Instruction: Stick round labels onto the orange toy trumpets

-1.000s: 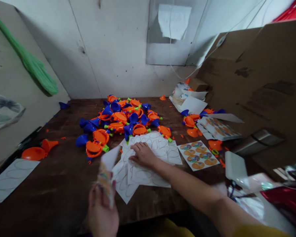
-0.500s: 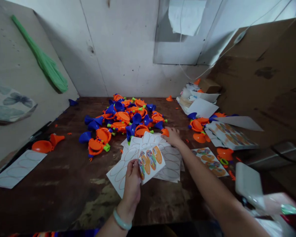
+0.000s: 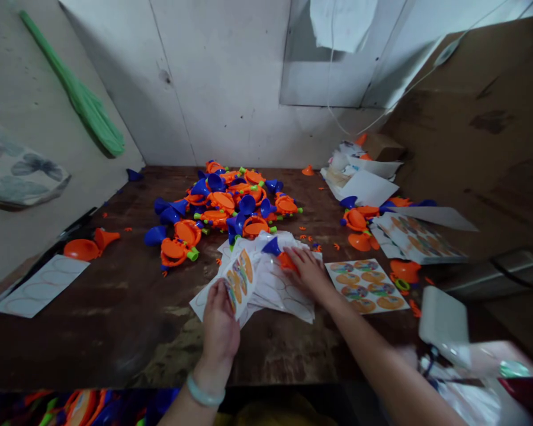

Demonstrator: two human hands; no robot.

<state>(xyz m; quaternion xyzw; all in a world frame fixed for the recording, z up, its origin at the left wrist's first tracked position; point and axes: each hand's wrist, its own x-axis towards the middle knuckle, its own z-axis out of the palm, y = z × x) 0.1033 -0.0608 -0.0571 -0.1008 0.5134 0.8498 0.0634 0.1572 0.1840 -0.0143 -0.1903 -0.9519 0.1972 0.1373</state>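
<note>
My left hand (image 3: 221, 316) is closed on the edge of a sticker sheet (image 3: 240, 279) printed with orange and coloured ovals, tilted up over the papers. My right hand (image 3: 305, 269) is wrapped round an orange plastic toy with a blue funnel-shaped end (image 3: 272, 246); the palm hides much of it. Beneath both hands lies a loose pile of white backing sheets (image 3: 282, 293) with oval outlines. Just behind them is a heap of orange, blue and green plastic toys (image 3: 222, 202).
Another sticker sheet (image 3: 368, 286) lies flat to the right, with a stack of sheets (image 3: 420, 239) beyond it. A white backing sheet (image 3: 42, 285) and an orange toy part (image 3: 82, 249) are at the left. A cardboard sheet (image 3: 479, 130) stands at the right. Toys fill the space below the table's front edge.
My right hand has drawn a toy from the heap's right edge toward me, over the papers. My left hand has shifted left, with the sticker sheet turned more upright.
</note>
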